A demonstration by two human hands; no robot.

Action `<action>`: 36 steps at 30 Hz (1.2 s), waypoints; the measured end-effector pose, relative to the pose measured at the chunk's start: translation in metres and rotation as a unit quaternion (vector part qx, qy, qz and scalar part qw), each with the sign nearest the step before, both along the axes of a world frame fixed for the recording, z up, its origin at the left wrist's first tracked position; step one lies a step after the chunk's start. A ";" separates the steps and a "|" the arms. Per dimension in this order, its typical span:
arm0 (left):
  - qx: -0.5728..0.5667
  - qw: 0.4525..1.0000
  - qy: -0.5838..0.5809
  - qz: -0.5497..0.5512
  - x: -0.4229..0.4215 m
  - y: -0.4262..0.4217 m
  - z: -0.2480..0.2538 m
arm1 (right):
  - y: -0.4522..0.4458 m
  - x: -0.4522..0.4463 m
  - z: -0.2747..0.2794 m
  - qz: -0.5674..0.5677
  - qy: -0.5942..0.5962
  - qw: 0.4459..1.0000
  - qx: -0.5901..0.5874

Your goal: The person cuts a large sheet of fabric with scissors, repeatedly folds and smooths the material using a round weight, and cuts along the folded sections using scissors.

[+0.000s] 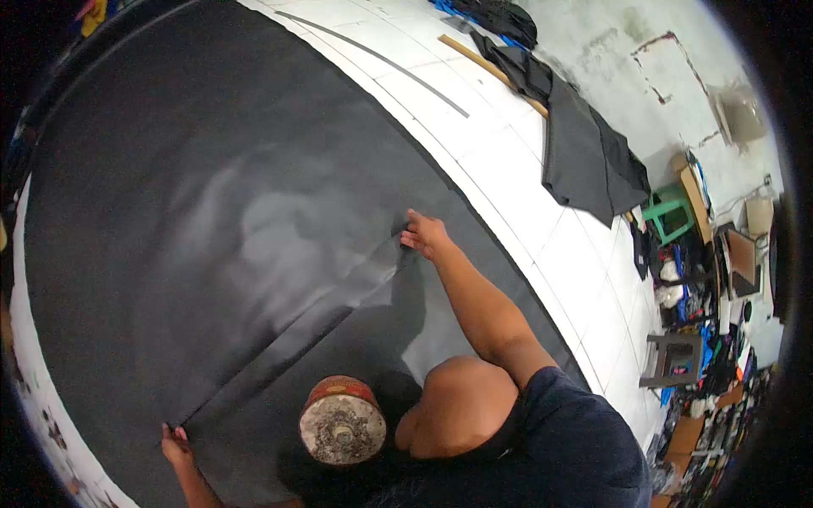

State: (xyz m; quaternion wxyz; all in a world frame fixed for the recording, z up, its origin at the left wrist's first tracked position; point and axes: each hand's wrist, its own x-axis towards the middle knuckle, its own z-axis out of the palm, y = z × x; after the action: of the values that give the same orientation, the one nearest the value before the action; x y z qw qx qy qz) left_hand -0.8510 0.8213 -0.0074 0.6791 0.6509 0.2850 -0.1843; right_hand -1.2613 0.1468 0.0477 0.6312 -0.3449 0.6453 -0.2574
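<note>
A large black sheet of material (110, 212) covers the floor under me, with a glossy sheen in the middle. My left hand (176, 445) is at the lower left, fingers closed on a raised fold of the sheet. My right hand (425, 235) pinches the other end of that fold. Between both hands, the fold (279, 345) runs as a long straight ridge. Near my bent knee (470, 406) stands a round red object (342, 421) with a stained, whitish top and a knob at its centre; its kind is unclear.
On white floor tiles (525, 186) lie a thin grey strip (381, 59), a wooden stick (491, 72) and crumpled black material (584, 144). A green stool (669, 216), a grey stool (673, 360) and piled clutter line the right side.
</note>
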 end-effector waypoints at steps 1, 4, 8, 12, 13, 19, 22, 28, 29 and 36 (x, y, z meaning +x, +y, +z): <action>0.022 1.000 0.000 0.017 -0.001 0.002 -0.001 | 0.004 -0.001 -0.005 -0.036 -0.005 0.999 0.002; 0.140 0.977 -0.051 -0.154 0.019 0.032 -0.034 | 0.010 0.014 0.013 -0.053 0.155 0.984 -0.067; 0.170 0.980 0.000 -0.104 0.004 0.011 -0.010 | 0.009 -0.002 -0.004 0.046 0.373 0.908 -0.185; 0.150 0.989 0.018 -0.005 -0.034 0.031 -0.018 | 0.023 -0.035 -0.010 0.041 0.423 0.881 -0.205; 0.161 0.986 0.037 -0.004 -0.040 0.034 -0.024 | 0.023 -0.045 -0.017 0.034 0.434 0.877 -0.206; 0.175 0.984 0.006 -0.043 -0.037 0.026 -0.021 | 0.018 -0.045 -0.022 0.039 0.456 0.865 -0.205; 0.089 0.978 0.070 -0.177 0.016 0.084 -0.054 | 0.006 -0.042 -0.019 0.039 0.435 0.861 -0.259; 0.099 0.974 0.034 -0.201 -0.014 0.062 -0.035 | -0.006 -0.038 -0.011 0.206 0.522 0.778 -0.281; 0.099 0.974 0.033 -0.203 -0.008 0.061 -0.036 | -0.008 -0.036 -0.014 0.204 0.522 0.779 -0.281; 0.503 0.691 -0.223 -0.469 -0.006 0.089 -0.063 | 0.000 -0.045 -0.017 0.174 0.532 0.775 -0.292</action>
State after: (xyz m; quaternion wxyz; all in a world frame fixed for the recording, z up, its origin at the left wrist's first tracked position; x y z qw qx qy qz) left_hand -0.8572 0.9107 -0.0705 0.1192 0.9660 -0.1672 -0.1572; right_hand -1.3058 0.1470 0.0307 0.0898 -0.7010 0.7011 -0.0950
